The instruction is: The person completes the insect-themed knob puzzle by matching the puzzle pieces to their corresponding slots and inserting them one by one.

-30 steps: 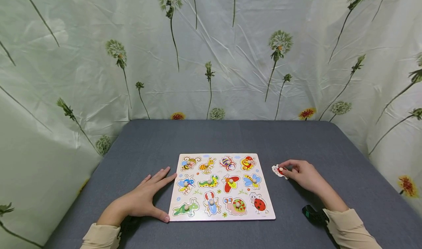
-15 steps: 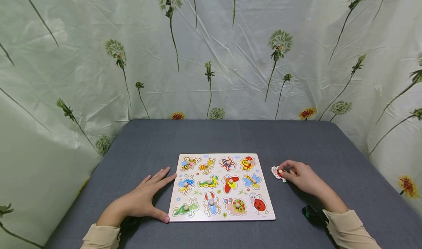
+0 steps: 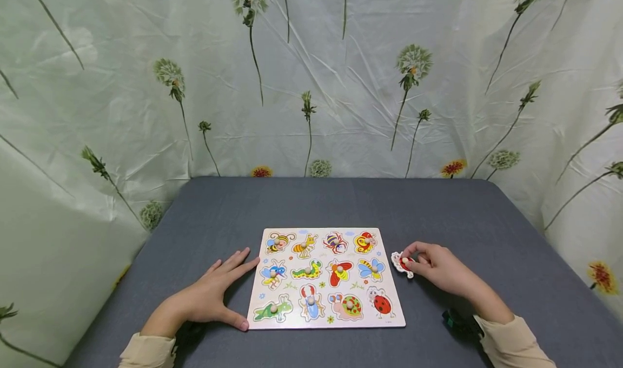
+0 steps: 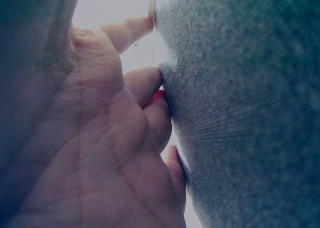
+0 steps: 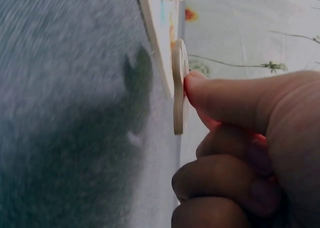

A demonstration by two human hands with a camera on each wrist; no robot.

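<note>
By its round knob, my right hand (image 3: pixel 445 273) pinches a ladybug puzzle piece (image 3: pixel 398 261) between thumb and forefinger. The right wrist view shows this wooden piece (image 5: pixel 178 98) edge-on, raised above the cloth, with the other fingers curled below. It is just off the right edge of a knob puzzle board (image 3: pixel 292 323) of insects. My left hand (image 3: pixel 206 297) lies spread at the board's left side, its forefinger and thumb tips touching the edge. Knobbed pieces fill most of the board's places. The ladybug picture (image 3: pixel 382 304) at the bottom right has no knob.
A dark grey cloth covers the table (image 3: pixel 311 203). Behind it hangs a pale curtain (image 3: pixel 360 86) printed with dandelions. A black strap (image 3: pixel 459 322) shows at the right wrist, near the table.
My right hand has moved left and slightly toward me with the ladybug piece, which is now closer to the board. The left hand keeps its place on the board's edge.
</note>
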